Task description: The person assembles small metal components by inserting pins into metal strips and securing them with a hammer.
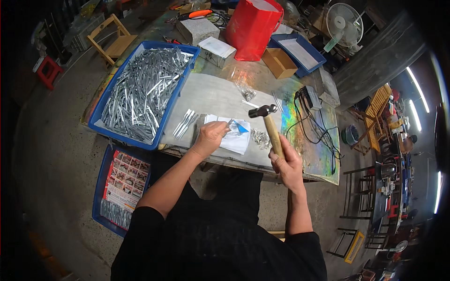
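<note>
Nearest, to the left of the white pad (236,145) and lower than the table (307,161), a low tray (100,189) is seen, in which a printed sheet (126,178) and a bundle of strips (116,213) are laid. To the right of the pad, the hammer (273,133) is grasped by its wooden handle in the right hand (287,165), the fingers wrapped around it and the metal head pointed away from the body. At the pad's left side, the left hand (211,139) is placed with its fingers drawn together; a grey piece (230,124) is pinched at the fingertips over the pad, its shape too small to be made out. A blue patch (242,128) is shown on the pad, just right of those fingertips.

Left of the pad, loose strips (186,123) are laid side by side; just right of it, small pins (260,137) are heaped. Farther left, the big tray (175,100) is filled with metal strips (140,91). Beyond the pad, small parts are held in a clear bag (246,91). Well to its right, a power box (310,97) and black cables (323,136) are set.

Farther beyond the pad, two blocks (216,50), a red bag (251,30), a carton (280,63) and a far tray (318,64) are stood. Farthest from it, a chair (112,40) is placed at the left and a fan (344,22) at the right.
</note>
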Available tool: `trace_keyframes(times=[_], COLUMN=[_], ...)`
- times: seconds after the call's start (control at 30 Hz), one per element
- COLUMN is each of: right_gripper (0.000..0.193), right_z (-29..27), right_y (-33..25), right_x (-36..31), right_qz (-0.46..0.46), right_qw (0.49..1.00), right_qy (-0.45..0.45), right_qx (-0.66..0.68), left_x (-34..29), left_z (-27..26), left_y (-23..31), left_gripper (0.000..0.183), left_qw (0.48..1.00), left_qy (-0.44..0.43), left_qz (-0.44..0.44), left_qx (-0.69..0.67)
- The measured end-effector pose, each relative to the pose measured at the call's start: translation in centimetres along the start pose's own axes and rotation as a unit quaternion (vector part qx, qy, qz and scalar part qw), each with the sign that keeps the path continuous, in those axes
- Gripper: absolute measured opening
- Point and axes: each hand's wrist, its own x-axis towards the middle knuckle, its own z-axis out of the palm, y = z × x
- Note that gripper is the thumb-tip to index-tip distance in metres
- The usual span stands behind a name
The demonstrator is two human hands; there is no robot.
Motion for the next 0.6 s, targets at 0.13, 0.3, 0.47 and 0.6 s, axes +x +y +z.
trace_keyframes(times=[0.13, 0.3, 0.47, 0.6], right_gripper=[0.045, 0.043, 0.043, 0.042], right_z=[0.7, 0.4, 0.1, 1.0], right_y=[-2.2, -6.4, -10.3, -5.9], right_x=[0.1, 0.5, -0.7, 0.9], right_qz=[-0.168, -0.127, -0.271, -0.171], right_qw=[0.960, 0.963, 0.934, 0.898], right_qy=[0.004, -0.026, 0.099, -0.067], right_qx=[-0.224, -0.234, -0.211, -0.399], left_x=[0.1, -0.4, -0.2, -0.1], left_z=[0.1, 0.4, 0.0, 0.7], left_y=[0.2, -0.6, -0.3, -0.2], left_gripper=[0.008, 0.007, 0.006, 0.007], left_qw=[1.000, 1.000, 1.000, 1.000], left_qy=[0.006, 0.010, 0.003, 0.020], left_qz=[0.012, 0.001, 0.011, 0.017], left_qx=[-0.001, -0.016, 0.002, -0.016])
